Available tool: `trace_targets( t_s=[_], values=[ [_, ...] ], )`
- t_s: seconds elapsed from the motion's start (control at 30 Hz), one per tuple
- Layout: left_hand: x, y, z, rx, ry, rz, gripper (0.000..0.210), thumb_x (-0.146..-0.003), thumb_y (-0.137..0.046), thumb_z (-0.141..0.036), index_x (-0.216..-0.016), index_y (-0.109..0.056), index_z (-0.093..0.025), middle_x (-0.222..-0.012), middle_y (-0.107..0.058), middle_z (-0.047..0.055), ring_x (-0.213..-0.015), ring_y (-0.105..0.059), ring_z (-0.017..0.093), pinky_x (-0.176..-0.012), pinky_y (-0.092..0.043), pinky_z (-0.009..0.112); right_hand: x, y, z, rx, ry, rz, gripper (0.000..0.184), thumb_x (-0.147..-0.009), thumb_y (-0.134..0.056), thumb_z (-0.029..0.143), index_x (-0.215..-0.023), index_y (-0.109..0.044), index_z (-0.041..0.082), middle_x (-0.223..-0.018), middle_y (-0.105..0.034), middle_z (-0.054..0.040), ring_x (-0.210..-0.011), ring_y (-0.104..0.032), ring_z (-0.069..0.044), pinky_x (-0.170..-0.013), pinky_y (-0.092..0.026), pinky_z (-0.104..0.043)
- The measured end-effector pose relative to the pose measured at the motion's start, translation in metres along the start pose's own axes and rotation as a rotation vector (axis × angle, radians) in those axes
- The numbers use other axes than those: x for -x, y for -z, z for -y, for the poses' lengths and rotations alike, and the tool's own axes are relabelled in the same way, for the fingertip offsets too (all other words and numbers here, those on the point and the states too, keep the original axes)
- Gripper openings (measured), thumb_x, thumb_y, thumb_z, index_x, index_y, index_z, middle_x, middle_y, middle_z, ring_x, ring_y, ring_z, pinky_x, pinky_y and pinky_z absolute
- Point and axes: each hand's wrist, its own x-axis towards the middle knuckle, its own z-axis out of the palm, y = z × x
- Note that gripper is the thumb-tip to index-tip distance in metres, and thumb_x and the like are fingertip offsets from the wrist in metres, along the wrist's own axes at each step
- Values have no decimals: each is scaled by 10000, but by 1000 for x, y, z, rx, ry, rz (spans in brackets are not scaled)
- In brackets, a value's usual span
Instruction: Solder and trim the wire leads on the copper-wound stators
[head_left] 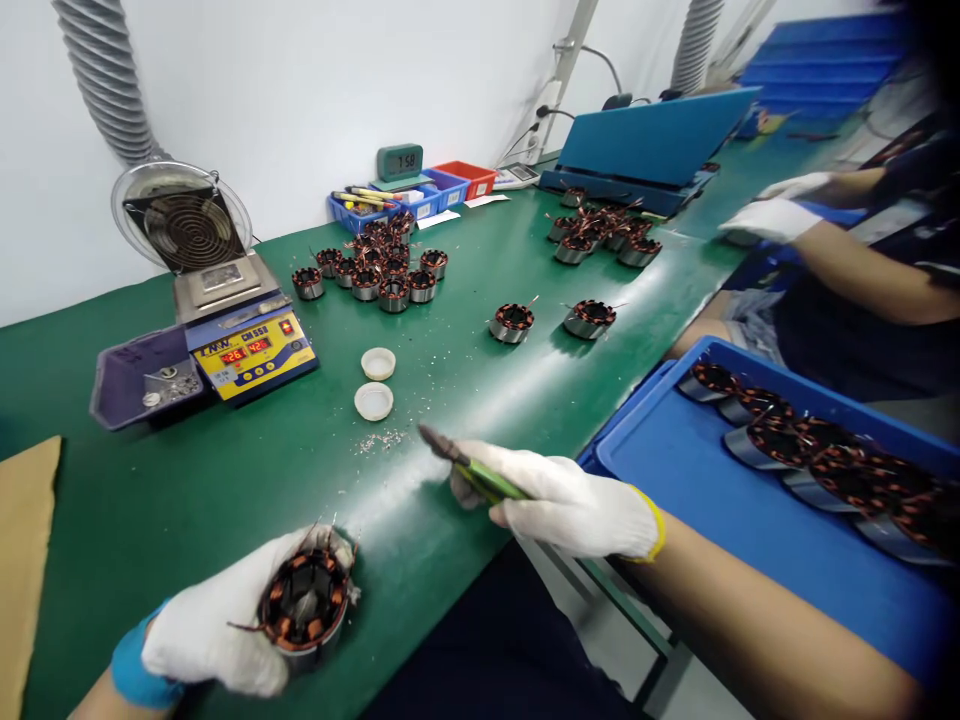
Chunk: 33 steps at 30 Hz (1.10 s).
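In a white glove with a blue cuff, my left hand [217,620] grips a motor stator [307,610], a steel ring wound with copper coils, with loose wire ends sticking out. My right hand [555,495], gloved in white with a yellow cuff, is closed round green-handled cutting pliers [480,478]. Their dark jaws point left over the table, apart from the stator. Small clippings [381,440] lie scattered just beyond the pliers, near two small white dishes [373,401].
A solder pot [251,345] with a purple tray [142,385] stands at the left. Several stators [394,293] cluster at the back. A blue tray [652,460] holding stators is at the right, where a co-worker's gloved hands [780,218] are busy. Cardboard [26,560] lies far left.
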Motion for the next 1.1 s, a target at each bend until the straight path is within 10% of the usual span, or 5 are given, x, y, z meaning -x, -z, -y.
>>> trace_targets(
  t_s=[0.17, 1.1],
  values=[
    [-6, -2, -7, -93, 67, -30, 880, -555, -870, -193, -1340, -503, -350, -1292, -589, 27, -1190, -524, 273, -1006, -404, 368, -8, 3, 24, -262, -218, 432, 401, -734, -525, 184, -1122, -587, 104, -836, -577, -33, -684, -525, -120, -591, -442, -218],
    [-12, -12, -17, -263, 269, -37, 789, -537, -817, -251, -1268, -521, -252, -1064, -650, 44, -1093, -536, 350, -926, -474, 393, -19, 1, 43, 68, -254, 459, 481, -770, -604, 185, -1251, -594, 183, -920, -662, -32, -805, -614, -171, -691, -469, -241]
  ],
)
